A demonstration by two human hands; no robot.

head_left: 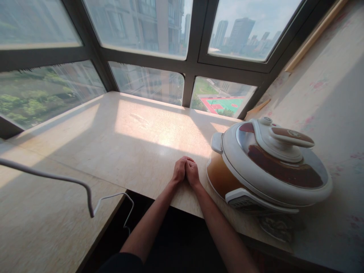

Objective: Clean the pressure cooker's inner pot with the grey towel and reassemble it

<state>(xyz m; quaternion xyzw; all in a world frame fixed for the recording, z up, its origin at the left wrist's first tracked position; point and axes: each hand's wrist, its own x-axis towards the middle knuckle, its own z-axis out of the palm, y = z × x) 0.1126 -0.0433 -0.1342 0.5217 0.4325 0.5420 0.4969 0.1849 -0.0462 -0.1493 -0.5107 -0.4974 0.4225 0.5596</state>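
Note:
My left hand (179,169) and my right hand (191,172) rest together on the marble-patterned counter (136,151), close to its front edge. Their fingers are curled in and the two hands press against each other, with nothing showing in them. The palms are hidden from this angle. Just right of my right hand, without touching it, stands a large electric cooker (227,176) with a white and brown lid, a golden-brown side and a control panel at its front. Its lid is on.
A grey cable (57,177) crosses the left part of the counter and hangs over the inner edge. Dark-framed windows (189,89) border the back and left. A flowered wall (327,94) rises at the right behind the cooker. Sunlight falls in patches across the surface.

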